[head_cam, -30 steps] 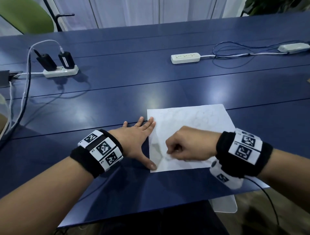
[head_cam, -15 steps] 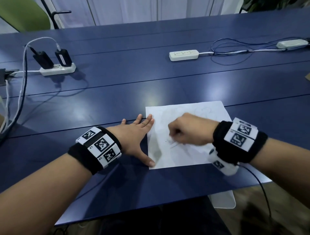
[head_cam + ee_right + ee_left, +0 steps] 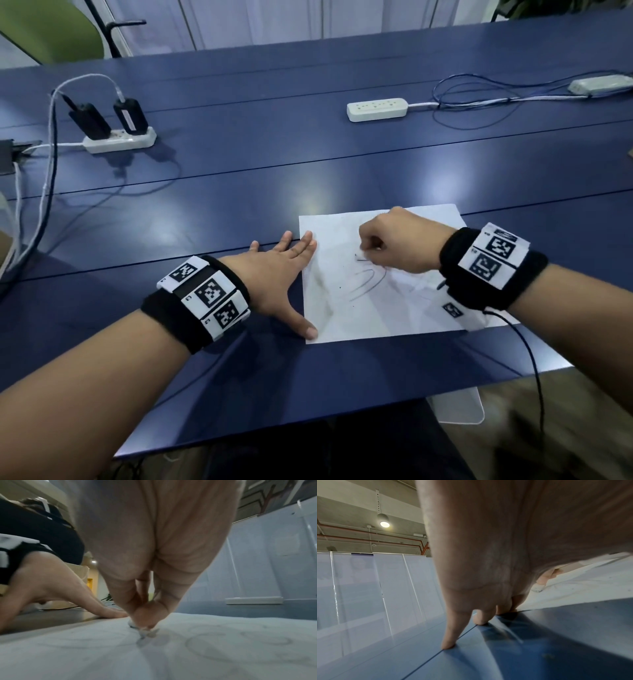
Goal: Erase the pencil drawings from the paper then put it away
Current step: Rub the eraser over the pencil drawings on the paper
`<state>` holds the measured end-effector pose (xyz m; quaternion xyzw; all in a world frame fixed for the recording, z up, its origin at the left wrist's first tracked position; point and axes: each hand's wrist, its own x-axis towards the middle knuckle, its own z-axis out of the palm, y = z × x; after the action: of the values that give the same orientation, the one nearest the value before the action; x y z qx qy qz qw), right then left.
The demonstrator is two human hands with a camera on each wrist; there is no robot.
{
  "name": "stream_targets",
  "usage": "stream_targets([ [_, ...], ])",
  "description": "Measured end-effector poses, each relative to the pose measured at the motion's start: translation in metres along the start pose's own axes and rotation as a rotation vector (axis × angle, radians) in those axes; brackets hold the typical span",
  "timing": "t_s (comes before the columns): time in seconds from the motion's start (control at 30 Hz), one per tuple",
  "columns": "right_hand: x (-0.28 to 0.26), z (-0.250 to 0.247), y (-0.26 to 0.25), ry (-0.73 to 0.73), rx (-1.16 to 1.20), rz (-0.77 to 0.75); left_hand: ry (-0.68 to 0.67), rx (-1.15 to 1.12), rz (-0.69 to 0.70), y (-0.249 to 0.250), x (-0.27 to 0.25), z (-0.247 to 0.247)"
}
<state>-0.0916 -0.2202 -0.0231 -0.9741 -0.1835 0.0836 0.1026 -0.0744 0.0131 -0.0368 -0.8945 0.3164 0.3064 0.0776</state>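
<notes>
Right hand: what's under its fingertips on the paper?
The right hand pinches a small white eraser against the paper, pencil curves around it. Marks directly beneath are covered.

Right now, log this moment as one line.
left hand flat, steadying paper | right hand rubbing eraser | pencil marks remain

A dark blue bench [image 3: 239, 192] carries a white paper [image 3: 370, 308] at lower centre, a power strip with two black adapters [image 3: 118, 138] upper left, and another white power strip [image 3: 376, 109] upper centre
</notes>
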Motion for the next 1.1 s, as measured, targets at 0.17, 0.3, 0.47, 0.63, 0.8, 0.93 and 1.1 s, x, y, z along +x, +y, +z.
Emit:
stream_targets([
  [0.17,-0.027,0.011,-0.030,-0.226,0.114,-0.211,-0.003,-0.002,0.006,-0.002,0.001,0.002],
  [0.3,-0.008,0.003,-0.005,-0.036,0.003,-0.043,-0.003,0.006,0.004,-0.002,0.002,0.001],
  [0.47,-0.019,0.004,-0.009,-0.097,0.063,-0.108,-0.004,0.003,0.005,-0.002,0.001,0.002],
  [0.63,-0.021,0.008,-0.013,-0.082,0.045,-0.116,-0.005,0.011,0.004,-0.003,0.002,0.001],
  [0.8,-0.020,0.001,0.000,-0.012,0.027,-0.024,-0.005,0.013,0.008,-0.002,0.002,0.001],
  [0.93,-0.032,0.011,-0.025,-0.191,0.112,-0.201,-0.002,0.014,0.009,-0.004,0.003,0.001],
  [1.1,-0.015,0.001,0.004,-0.005,0.046,0.022,0.002,0.028,0.001,-0.001,0.001,-0.001],
])
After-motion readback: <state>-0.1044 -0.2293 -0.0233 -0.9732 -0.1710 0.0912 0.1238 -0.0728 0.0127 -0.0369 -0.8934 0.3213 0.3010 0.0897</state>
